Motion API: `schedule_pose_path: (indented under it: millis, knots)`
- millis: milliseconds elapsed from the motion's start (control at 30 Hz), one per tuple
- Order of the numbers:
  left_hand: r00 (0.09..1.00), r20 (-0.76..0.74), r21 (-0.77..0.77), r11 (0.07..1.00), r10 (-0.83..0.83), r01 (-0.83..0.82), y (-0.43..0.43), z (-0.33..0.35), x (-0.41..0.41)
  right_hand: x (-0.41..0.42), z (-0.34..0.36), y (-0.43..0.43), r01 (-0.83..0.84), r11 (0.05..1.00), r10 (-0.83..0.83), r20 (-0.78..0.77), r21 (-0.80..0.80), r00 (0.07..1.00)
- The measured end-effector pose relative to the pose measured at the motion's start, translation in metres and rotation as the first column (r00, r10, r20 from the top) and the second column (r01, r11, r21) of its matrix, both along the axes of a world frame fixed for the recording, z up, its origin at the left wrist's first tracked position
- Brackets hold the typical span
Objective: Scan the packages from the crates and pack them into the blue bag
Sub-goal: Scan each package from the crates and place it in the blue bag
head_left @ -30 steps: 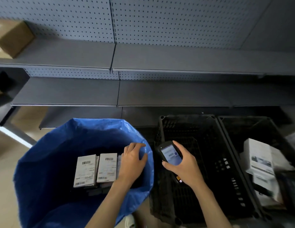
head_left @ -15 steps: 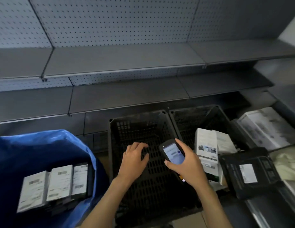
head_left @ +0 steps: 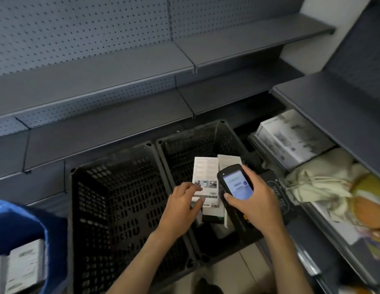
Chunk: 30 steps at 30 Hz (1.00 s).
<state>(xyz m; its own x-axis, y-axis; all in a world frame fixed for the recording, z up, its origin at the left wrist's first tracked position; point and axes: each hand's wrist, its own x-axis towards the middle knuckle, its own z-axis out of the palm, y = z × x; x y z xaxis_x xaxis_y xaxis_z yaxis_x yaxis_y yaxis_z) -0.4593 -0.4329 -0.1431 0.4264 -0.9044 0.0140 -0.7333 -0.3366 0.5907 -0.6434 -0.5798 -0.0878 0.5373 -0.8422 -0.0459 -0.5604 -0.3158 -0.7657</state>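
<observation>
Head view, looking down at two black crates set side by side on the floor below grey pegboard shelves [head_left: 104, 81].

Left crate [head_left: 112, 209]: its right rim touches the right crate [head_left: 208, 141]. The left forearm crosses this shared rim.

Right crate: a white package [head_left: 206, 172] stands tilted in it, printed face toward the camera. A second package [head_left: 230, 160] leans just behind it, toward the far right corner. The lower part of both is hidden by the hands and the scanner.

Left hand [head_left: 182, 206]: fingers curled over the lower left corner of the front package with the thumb against its lower edge, pinching it.

Right hand [head_left: 257, 202]: wrapped round a black scanner [head_left: 235, 184], thumb on its near left edge and screen lit. The scanner is held above the right crate and covers the right edge of the front package.

A black pouch [head_left: 278, 192] lies just right of the right crate, mostly hidden behind the right hand.

Blue bag [head_left: 19, 221]: at the lower left corner of the view, just left of the left crate, mouth open. White packed boxes [head_left: 23, 268] stand inside it, blurred.

Right shelf: a white carton [head_left: 291, 141] at the far end and a cream cloth bag [head_left: 318, 183] nearer, touching it.
</observation>
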Motion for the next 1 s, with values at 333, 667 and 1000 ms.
schedule_pose_path:
  millis: [333,667,1000]
  knots:
    - [0.894,0.325,0.129,0.951,-0.309,0.282,-0.049,-0.006,-0.089,-0.078,-0.026,-0.053,0.387,0.922,-0.387,-0.046,-0.009,0.921]
    - [0.851,0.387,0.332,0.914,-0.356,0.232,-0.053,-0.037,-0.112,-0.108,-0.052,-0.052,0.448,0.890,-0.442,-0.082,0.085,0.894]
    - [0.871,0.278,0.298,0.898,-0.406,0.324,-0.067,-0.028,-0.099,-0.109,-0.056,-0.045,0.478,0.874,-0.477,-0.034,0.087,0.878]
